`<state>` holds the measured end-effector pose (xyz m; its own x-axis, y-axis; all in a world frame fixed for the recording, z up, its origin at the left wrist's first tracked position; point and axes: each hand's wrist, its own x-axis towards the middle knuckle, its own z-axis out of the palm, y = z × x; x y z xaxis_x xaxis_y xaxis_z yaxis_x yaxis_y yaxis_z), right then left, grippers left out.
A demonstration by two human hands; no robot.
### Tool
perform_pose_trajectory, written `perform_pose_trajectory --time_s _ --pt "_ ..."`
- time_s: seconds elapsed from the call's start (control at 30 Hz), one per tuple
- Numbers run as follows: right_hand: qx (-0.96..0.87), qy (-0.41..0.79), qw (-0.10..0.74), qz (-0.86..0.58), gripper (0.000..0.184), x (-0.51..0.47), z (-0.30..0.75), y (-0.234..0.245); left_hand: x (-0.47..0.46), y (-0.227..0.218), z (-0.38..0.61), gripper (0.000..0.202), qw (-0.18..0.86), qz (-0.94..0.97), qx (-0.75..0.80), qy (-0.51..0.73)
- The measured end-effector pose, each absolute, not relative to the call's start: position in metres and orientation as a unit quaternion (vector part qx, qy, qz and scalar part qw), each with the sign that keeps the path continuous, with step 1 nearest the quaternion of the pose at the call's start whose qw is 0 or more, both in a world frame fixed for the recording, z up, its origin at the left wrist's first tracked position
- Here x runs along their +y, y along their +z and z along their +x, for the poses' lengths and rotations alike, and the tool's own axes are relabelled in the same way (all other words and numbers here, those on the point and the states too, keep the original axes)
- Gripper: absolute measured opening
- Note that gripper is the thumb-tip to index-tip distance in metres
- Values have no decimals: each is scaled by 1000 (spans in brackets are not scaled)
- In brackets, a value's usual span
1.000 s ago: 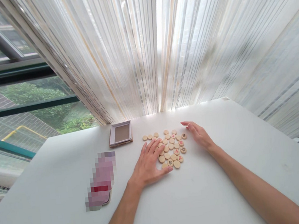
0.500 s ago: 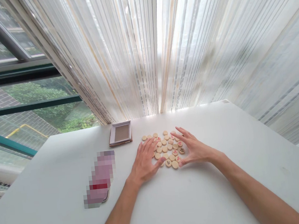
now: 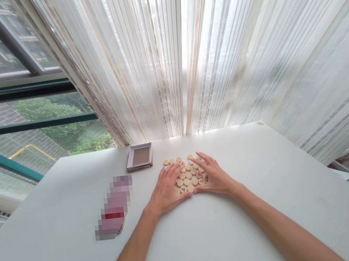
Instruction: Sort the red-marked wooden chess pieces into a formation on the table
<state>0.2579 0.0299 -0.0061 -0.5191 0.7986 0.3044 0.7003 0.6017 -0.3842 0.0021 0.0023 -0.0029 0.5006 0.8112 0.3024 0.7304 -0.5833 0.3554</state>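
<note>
Several round wooden game discs [image 3: 189, 173], some with red or black characters, lie bunched on the white table [image 3: 222, 229]. My left hand [image 3: 165, 189] rests flat against the left side of the bunch, fingers stretched out. My right hand [image 3: 213, 175] lies flat against the right side, fingers spread over some discs. The thumbs nearly meet at the near edge of the bunch. Neither hand holds anything.
A small flat box with a brown inside [image 3: 140, 156] sits behind and left of the discs. A pixelated pink object [image 3: 114, 206] lies further left. Striped sheer curtains [image 3: 203, 52] hang along the table's far edge, with a window [image 3: 20, 117] to the left.
Both hands have closed in on the discs from either side, and the right hand slid left. The discs now lie packed tighter between the palms.
</note>
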Motion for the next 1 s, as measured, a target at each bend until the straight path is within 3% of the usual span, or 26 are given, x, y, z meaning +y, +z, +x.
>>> perform_pose_trajectory --time_s 0.2,0.4,0.83,1.0 --pt "-874 107 218 -421 111 33 261 -10 7 -6 0 86 74 850 473 219" --pt "-869 140 204 -428 117 39 276 -10 24 2 3 113 74 887 433 143" --pt "-865 122 203 -442 120 40 271 -10 56 5 0 102 70 885 442 127" --pt "-872 113 199 -433 117 48 266 -13 45 4 -7 113 84 894 421 131"
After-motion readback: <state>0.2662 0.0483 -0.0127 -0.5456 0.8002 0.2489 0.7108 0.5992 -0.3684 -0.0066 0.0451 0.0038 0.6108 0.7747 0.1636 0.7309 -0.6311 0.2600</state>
